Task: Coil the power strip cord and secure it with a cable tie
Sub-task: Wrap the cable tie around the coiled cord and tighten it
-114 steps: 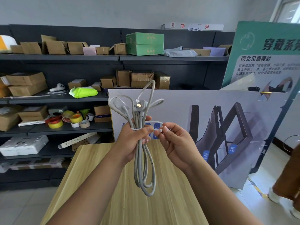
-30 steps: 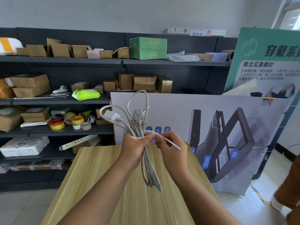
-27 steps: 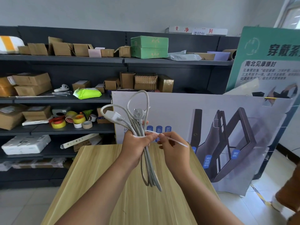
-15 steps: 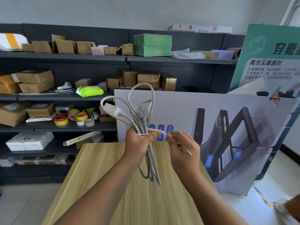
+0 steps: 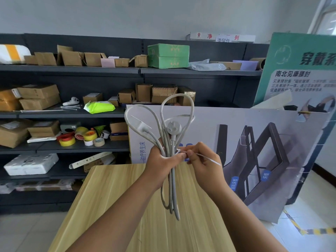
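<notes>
My left hand (image 5: 160, 165) grips the middle of a coiled grey power cord (image 5: 172, 193), held upright above the wooden table (image 5: 127, 206). Loops stick up above the fist and hang down below it. The round plug (image 5: 174, 126) and a white rectangular end piece (image 5: 141, 126) sit among the upper loops. A thin white cable tie (image 5: 209, 160) wraps the bundle at the fist; its tail runs out to the right. My right hand (image 5: 203, 163) pinches that tail just right of the cord.
Dark shelves behind hold cardboard boxes (image 5: 39, 96), tape rolls (image 5: 80, 138), a green box (image 5: 168, 55) and a neon-yellow pack (image 5: 99, 107). A large printed board (image 5: 254, 151) leans behind the table; a green poster (image 5: 300, 70) stands at the right.
The wide open tie loop of 3.8 s ago now sits snug around the bundle. Within the last second my right hand has drawn the tail out to the right; the cord stays in my left fist.
</notes>
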`<state>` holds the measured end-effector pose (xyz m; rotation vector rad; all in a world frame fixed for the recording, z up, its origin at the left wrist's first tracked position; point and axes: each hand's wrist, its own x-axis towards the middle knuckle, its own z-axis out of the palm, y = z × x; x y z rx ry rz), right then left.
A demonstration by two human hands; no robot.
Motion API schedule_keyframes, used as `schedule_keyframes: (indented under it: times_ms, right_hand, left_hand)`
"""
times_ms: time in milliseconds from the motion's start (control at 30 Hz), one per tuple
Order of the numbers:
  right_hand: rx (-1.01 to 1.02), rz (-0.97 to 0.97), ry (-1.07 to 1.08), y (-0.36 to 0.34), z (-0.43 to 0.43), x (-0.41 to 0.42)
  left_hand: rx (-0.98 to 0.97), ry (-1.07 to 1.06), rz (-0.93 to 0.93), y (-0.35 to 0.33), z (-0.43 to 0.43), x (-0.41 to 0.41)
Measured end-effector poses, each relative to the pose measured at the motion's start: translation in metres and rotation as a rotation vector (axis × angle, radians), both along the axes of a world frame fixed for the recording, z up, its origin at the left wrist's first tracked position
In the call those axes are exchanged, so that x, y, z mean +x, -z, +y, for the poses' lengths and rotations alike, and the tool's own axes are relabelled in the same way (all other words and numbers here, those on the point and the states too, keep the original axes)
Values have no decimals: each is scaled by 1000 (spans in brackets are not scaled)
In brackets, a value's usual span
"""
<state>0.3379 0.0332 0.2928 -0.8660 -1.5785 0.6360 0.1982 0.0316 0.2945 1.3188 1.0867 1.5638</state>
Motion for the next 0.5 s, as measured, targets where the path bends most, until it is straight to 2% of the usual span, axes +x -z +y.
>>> schedule_keyframes:
  times_ms: [200,400,500]
  right_hand:
    - [-15,-53,67,0,-2,-1]
    - [-129,170,53,0,-6,13]
    - [-200,290,12,-1,-2,28]
  left_hand:
    - [-13,-108,-108,4,2,2]
    - [-14,-139,-224,2,13,-12]
    - [-6,-74,-239,0,12,-19]
